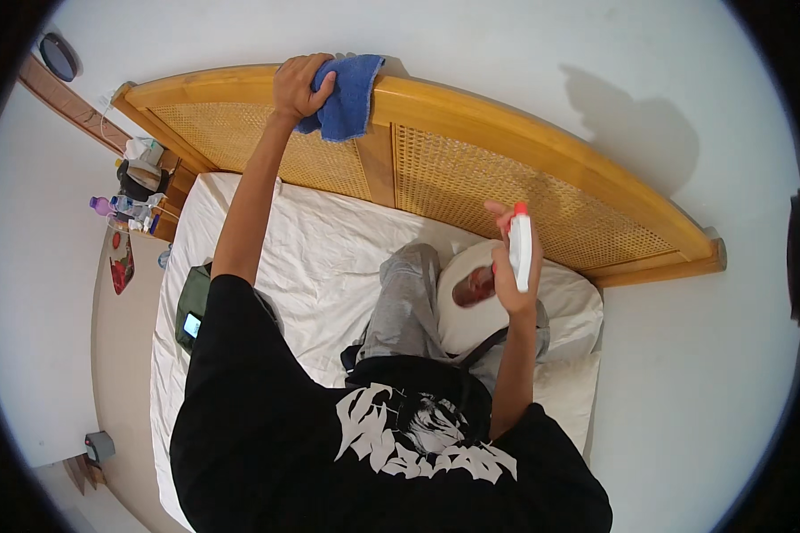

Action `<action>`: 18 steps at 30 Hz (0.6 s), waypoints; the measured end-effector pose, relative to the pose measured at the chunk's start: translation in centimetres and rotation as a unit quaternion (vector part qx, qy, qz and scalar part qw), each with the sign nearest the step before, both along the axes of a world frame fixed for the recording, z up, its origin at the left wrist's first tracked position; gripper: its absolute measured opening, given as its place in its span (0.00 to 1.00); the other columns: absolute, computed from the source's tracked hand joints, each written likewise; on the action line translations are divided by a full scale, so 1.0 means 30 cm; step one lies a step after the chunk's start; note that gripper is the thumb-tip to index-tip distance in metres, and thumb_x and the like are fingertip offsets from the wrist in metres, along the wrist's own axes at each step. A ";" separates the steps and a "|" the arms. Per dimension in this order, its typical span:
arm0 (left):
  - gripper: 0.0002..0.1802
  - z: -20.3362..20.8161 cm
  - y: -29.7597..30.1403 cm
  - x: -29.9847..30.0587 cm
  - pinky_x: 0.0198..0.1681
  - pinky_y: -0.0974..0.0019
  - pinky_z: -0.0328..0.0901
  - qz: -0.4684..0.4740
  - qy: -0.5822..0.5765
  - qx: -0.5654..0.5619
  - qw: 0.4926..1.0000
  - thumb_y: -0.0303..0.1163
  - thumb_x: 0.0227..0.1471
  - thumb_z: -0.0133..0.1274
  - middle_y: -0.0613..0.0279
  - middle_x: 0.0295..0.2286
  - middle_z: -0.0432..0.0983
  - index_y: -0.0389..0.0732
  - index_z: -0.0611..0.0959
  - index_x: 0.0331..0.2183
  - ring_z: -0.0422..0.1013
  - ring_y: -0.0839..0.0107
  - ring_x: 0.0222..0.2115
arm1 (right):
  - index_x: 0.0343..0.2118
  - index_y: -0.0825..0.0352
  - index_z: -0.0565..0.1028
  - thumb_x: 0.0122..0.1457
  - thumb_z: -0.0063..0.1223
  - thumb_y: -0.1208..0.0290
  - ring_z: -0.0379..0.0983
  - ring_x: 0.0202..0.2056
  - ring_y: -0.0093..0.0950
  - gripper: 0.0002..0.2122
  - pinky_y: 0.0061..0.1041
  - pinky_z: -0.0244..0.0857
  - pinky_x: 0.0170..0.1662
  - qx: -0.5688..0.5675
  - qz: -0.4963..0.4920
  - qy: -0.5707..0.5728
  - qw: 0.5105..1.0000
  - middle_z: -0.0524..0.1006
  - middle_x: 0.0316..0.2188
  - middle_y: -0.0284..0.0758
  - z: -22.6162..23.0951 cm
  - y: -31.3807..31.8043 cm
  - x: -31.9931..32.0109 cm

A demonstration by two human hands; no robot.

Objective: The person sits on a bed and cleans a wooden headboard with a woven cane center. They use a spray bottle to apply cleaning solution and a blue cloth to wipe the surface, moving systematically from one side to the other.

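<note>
My left hand (pixel 300 86) presses a folded blue cloth (pixel 348 94) onto the top rail of a wooden headboard (pixel 471 111) with woven cane panels. My right hand (pixel 509 266) holds a white spray bottle (pixel 521 249) with a red cap upright, in front of the right cane panel. I kneel on a bed with a white sheet (pixel 320 258), one grey-trousered knee (pixel 409 293) forward. A white pillow (pixel 564 311) lies under my right arm.
A bedside table (pixel 147 191) at the left carries bottles and small items. A dark green bag with a lit phone (pixel 191 324) lies at the bed's left edge. White walls surround the headboard, and a small grey object (pixel 100 444) sits on the floor at lower left.
</note>
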State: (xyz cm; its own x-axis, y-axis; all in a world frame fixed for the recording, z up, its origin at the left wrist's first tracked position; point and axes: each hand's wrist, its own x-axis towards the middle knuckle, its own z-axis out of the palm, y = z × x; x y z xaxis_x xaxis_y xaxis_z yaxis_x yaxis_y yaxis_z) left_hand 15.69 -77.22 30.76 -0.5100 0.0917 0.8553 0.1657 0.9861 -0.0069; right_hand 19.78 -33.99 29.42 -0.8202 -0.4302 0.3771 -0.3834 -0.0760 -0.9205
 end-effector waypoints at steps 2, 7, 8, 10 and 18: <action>0.16 0.002 -0.013 0.005 0.39 0.59 0.66 -0.011 0.006 -0.010 1.000 0.43 0.52 0.50 0.57 0.29 0.78 0.41 0.81 0.35 0.74 0.57 0.31 | 0.39 0.71 0.68 0.45 0.41 0.84 0.72 0.46 0.35 0.15 0.31 0.60 0.53 0.023 -0.008 0.037 0.999 0.76 0.40 0.45 -0.017 -0.055 -0.060; 0.17 0.018 -0.111 0.052 0.40 0.60 0.66 -0.008 0.031 -0.035 0.999 0.43 0.50 0.51 0.55 0.31 0.79 0.41 0.81 0.36 0.74 0.58 0.33 | 0.40 0.71 0.70 0.46 0.41 0.83 0.74 0.39 0.33 0.15 0.28 0.65 0.44 0.021 0.016 0.081 0.996 0.76 0.36 0.42 -0.045 -0.214 -0.107; 0.17 0.017 -0.131 0.058 0.40 0.60 0.66 0.000 0.014 -0.033 0.999 0.43 0.50 0.51 0.55 0.31 0.79 0.41 0.81 0.36 0.74 0.57 0.33 | 0.40 0.71 0.70 0.46 0.42 0.83 0.74 0.37 0.32 0.15 0.27 0.66 0.42 0.035 0.021 0.074 0.996 0.76 0.36 0.42 -0.043 -0.245 -0.105; 0.17 0.013 -0.167 0.067 0.40 0.60 0.66 0.002 0.003 -0.024 1.000 0.42 0.50 0.51 0.55 0.31 0.79 0.41 0.81 0.36 0.74 0.57 0.33 | 0.40 0.71 0.71 0.47 0.43 0.82 0.70 0.28 0.26 0.14 0.24 0.64 0.32 0.012 0.028 0.121 0.992 0.77 0.33 0.39 -0.030 -0.328 -0.110; 0.16 -0.022 -0.202 0.054 0.40 0.59 0.66 0.003 0.065 -0.014 0.998 0.43 0.49 0.51 0.57 0.30 0.79 0.41 0.81 0.35 0.74 0.57 0.33 | 0.33 0.72 0.72 0.51 0.43 0.79 0.74 0.35 0.26 0.08 0.24 0.66 0.43 0.054 0.204 -0.102 0.972 0.77 0.31 0.36 0.190 -0.481 -0.235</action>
